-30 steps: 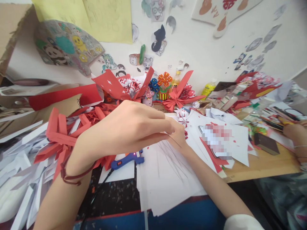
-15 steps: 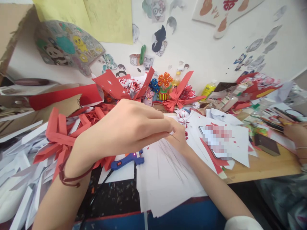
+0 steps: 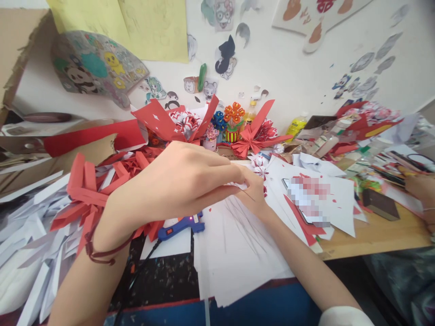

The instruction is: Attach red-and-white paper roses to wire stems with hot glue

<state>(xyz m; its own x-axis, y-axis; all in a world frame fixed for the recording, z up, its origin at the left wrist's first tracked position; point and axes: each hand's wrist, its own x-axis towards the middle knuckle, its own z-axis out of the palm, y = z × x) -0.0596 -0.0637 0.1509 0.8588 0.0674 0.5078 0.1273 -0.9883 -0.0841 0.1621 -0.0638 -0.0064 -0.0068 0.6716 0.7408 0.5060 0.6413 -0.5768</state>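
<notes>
My left hand [image 3: 190, 181] is bent over with its fingers closed, and their tips meet my right hand [image 3: 253, 192]. The right hand's fingers are closed too, mostly hidden behind the left. A thin wire [image 3: 249, 196] pokes out between them across the right hand. A small whitish bit [image 3: 239, 185] shows in the gap; what it belongs to is hidden. Below, several loose wires [image 3: 246, 233] lie on a stack of white paper [image 3: 231, 271]. Red and white paper flowers [image 3: 261, 170] sit just beyond the right hand.
A blue glue gun [image 3: 181, 226] with a lit lamp lies left of the stack. Folded red paper strips [image 3: 90, 194] and white strips [image 3: 34, 240] heap up at left. A phone [image 3: 302, 203] rests on paper at right. Another person's hand [image 3: 419, 188] is at the right edge.
Both hands stay together in nearly the same place. The wire end has shifted slightly, and a whitish bit now shows between the fingers.
</notes>
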